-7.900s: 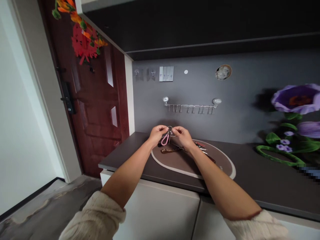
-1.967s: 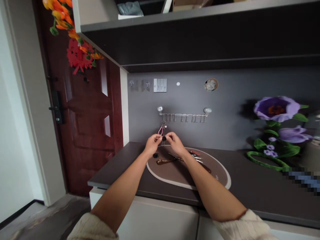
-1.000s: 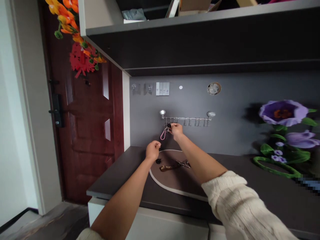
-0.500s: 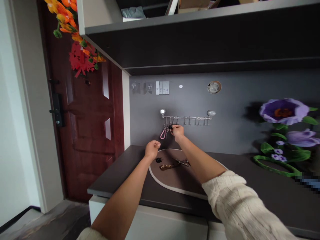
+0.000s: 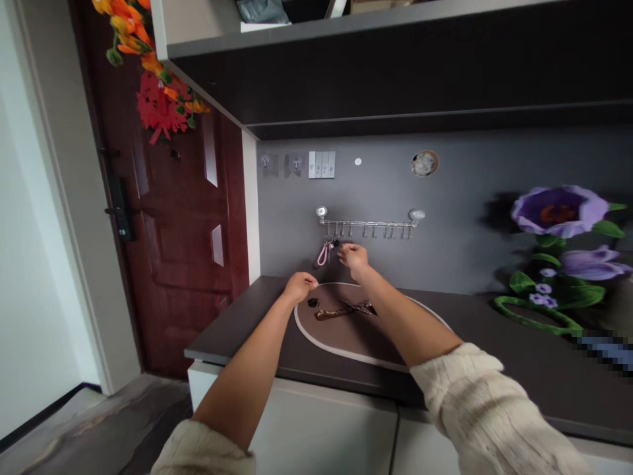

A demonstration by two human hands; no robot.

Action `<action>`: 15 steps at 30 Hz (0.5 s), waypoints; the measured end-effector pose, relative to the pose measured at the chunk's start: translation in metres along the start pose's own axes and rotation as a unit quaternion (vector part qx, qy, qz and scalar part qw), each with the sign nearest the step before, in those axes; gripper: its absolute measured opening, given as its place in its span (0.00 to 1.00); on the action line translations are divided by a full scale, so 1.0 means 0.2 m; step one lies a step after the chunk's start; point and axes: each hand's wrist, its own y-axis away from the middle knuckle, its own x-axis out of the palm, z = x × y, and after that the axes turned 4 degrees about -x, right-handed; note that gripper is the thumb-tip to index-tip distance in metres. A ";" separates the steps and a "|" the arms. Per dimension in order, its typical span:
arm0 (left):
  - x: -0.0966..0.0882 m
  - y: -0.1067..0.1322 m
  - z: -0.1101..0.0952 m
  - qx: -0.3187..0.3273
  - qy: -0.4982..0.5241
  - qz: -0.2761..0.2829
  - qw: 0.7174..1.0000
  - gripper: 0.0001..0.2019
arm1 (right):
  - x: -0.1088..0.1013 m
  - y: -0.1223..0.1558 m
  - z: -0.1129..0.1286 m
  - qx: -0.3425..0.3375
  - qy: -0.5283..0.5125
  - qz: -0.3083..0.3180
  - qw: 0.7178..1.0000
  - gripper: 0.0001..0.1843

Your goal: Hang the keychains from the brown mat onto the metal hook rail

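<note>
A ring of keys (image 5: 330,249) with a pink strap (image 5: 322,254) hangs at the left end of a clear hook rail (image 5: 368,224) on the grey wall. A small black piece (image 5: 337,243) hangs beside the keys. My right hand (image 5: 354,258) is just right of them, its curled fingertips slightly apart, with nothing visible between them. Lower left, my left hand (image 5: 300,287) is held over the mat's edge, thumb and forefinger pressed together, nothing visible in them. On the brown oval mat (image 5: 341,340) lie a small black item (image 5: 313,303) and a brown strap (image 5: 329,315) with metal keys (image 5: 363,307).
Above hangs a dark shelf (image 5: 395,72). Purple artificial flowers (image 5: 561,211) stand on the right of the dark counter (image 5: 475,330). A dark red door (image 5: 173,264) is at the left, with orange flowers (image 5: 131,26) hanging in front. Two small hooks (image 5: 297,161) sit on the wall.
My right hand has drawn slightly down and right, away from the hanging keys. My left hand stays pinched near the mat. The view has tilted down a little.
</note>
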 end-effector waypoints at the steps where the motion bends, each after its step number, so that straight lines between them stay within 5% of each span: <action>1: 0.00 0.00 0.01 0.000 -0.015 0.008 1.000 0.04 | -0.01 0.02 0.00 0.007 -0.004 0.003 1.000 0.03; 15: -0.07 0.01 0.03 -0.007 -0.075 0.175 0.982 0.07 | -0.16 0.29 -0.13 0.036 0.011 0.088 0.995 0.02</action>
